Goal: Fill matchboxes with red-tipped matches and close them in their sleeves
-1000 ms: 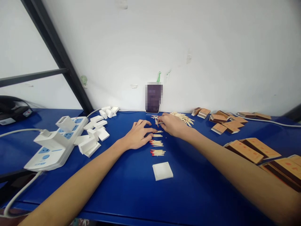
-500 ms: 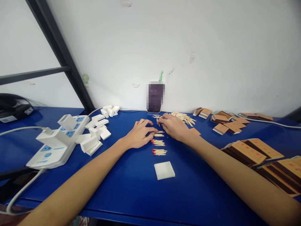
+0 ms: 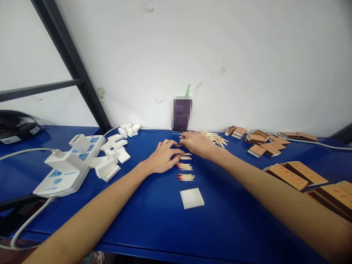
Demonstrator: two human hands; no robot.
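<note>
My left hand point(image 3: 165, 157) rests on the blue table, its thumb and forefinger apart at the left ends of a small row of matches point(image 3: 186, 158). Just beyond, my right hand point(image 3: 198, 142) is closed with fingers bent down; a few match ends point(image 3: 180, 136) show at its fingertips, the rest hidden under the hand. Nearer me lie two small bunches of red-tipped matches, a middle bunch point(image 3: 184, 167) and a front bunch point(image 3: 186, 178). In front of them sits a white matchbox tray point(image 3: 191, 198). A loose heap of matches point(image 3: 214, 137) lies behind my right wrist.
White inner trays point(image 3: 111, 156) are scattered at left, beside a power strip point(image 3: 74, 176) with chargers and cables. Brown matchbox sleeves point(image 3: 265, 141) lie at right, with larger stacked sleeves point(image 3: 291, 174) near my right forearm. A phone point(image 3: 182, 114) leans against the wall.
My right hand has shifted slightly left, over the loose matches near the phone, which it now mostly covers. My left hand stays where it was.
</note>
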